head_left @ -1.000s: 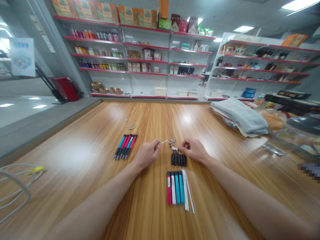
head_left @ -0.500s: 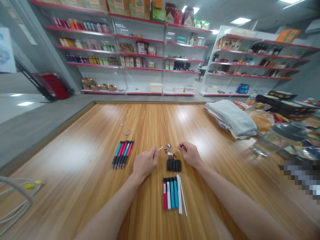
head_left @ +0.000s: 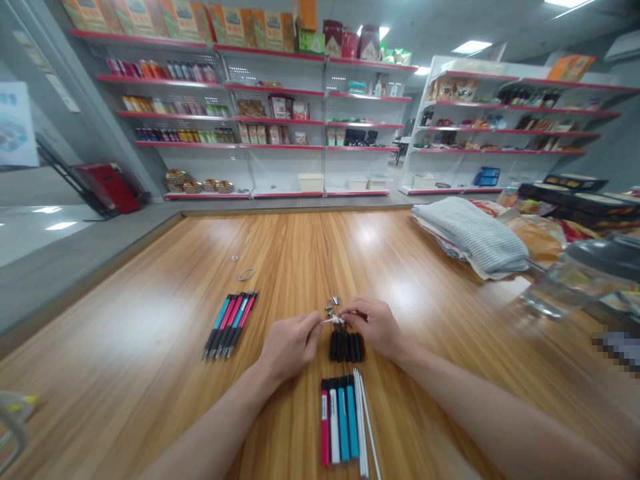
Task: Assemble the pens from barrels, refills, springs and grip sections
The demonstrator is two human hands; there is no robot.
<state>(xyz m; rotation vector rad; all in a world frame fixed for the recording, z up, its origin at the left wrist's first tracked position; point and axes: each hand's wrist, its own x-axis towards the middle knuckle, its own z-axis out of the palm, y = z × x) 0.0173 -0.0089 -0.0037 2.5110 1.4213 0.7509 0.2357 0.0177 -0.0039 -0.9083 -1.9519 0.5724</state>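
Note:
My left hand [head_left: 294,341] is closed in a pinch on a thin white pen refill [head_left: 327,321], whose end points right. Opposite it, my right hand [head_left: 371,325] has its fingertips pinched together over small white pen parts [head_left: 339,321]; what they hold, if anything, is too small to make out. Small metal pen tips [head_left: 334,301] lie just beyond the fingers. Black grip sleeves [head_left: 346,347] stand in a row nearer to me. Below them are red, white and blue pen barrels [head_left: 343,421] and several white refills [head_left: 361,427]. Assembled pens [head_left: 231,325] lie left of my left hand.
A loop of thin cord [head_left: 247,274] lies on the wooden table [head_left: 165,320] beyond the pens. Folded cloths [head_left: 470,233] and a clear jug with a dark lid [head_left: 570,280] stand at the right. A cable [head_left: 13,427] sits at the left edge.
My right hand has moved left to the small white parts. The refill's end in my left hand is now close to the right fingertips. The view has tilted up slightly.

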